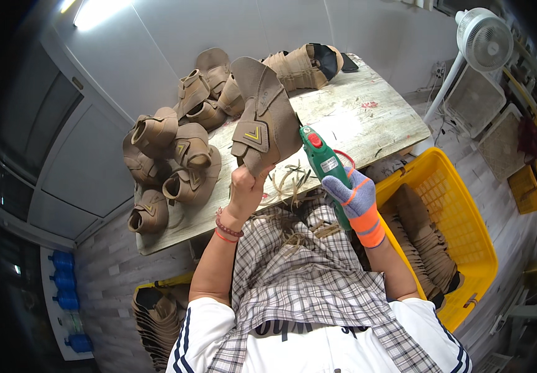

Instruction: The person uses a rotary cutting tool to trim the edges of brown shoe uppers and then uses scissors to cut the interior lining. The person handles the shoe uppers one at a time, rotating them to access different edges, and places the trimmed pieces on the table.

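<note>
My bare left hand (247, 189) grips a tan shoe upper (262, 118) by its lower end and holds it up over the table. A strap with a yellow V mark crosses the upper. My right hand (354, 194), in a grey and orange glove, is wrapped round a green handheld power cutter (323, 155) with a red button. The cutter's front end is at the right edge of the upper; its blade is too small to make out. Thin tan offcuts (293, 181) lie on the table near my hands and on my checked apron (299, 255).
Several finished-looking shoe uppers (191, 146) are heaped on the worn table (399, 118) at left. A stacked row of uppers (299, 67) lies at the back. A yellow crate (476, 248) with stacked pieces stands at right; a white fan (484, 40) is beyond.
</note>
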`<state>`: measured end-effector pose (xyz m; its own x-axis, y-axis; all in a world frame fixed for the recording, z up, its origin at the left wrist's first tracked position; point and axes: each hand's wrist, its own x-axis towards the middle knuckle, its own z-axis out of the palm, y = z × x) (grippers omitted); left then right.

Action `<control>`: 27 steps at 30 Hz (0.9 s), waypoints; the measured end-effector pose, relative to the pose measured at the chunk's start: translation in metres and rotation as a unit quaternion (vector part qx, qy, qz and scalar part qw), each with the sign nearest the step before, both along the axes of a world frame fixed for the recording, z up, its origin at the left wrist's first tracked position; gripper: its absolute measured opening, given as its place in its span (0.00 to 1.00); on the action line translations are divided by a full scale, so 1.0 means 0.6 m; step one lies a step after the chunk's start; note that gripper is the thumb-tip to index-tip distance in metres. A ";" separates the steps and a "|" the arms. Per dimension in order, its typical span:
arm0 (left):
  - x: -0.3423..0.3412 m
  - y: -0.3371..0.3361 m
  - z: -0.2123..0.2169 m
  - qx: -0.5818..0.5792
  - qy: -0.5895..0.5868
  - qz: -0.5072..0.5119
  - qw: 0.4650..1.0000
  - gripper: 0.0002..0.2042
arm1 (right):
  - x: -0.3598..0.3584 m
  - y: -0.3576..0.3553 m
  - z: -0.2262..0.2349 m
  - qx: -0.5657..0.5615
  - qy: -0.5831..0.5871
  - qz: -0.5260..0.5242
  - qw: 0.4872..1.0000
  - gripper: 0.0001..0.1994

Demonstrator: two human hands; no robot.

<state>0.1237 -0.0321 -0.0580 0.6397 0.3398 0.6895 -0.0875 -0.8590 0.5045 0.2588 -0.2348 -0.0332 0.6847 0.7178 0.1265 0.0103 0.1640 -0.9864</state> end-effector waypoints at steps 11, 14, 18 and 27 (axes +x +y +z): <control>-0.024 0.002 -0.022 0.186 0.059 -0.053 0.979 0.11 | 0.018 -0.014 0.019 0.027 0.109 0.017 0.994 0.16; -0.035 0.009 -0.043 0.172 0.040 -0.080 0.981 0.11 | 0.032 -0.018 0.029 0.034 0.104 0.020 0.994 0.17; -0.042 -0.003 -0.030 -0.107 0.009 -0.091 0.990 0.13 | 0.048 -0.032 0.009 -0.010 0.060 -0.013 0.998 0.18; -0.060 0.120 0.077 -0.746 -0.185 -0.380 0.514 0.19 | 0.035 -0.070 -0.088 -0.125 -0.312 -0.086 0.938 0.24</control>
<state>0.0877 0.0401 -0.0120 0.8974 0.4164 0.1455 -0.4394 0.8143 0.3793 0.2797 -0.2766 -0.0862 0.6411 0.6649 0.3832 0.6039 -0.1290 -0.7866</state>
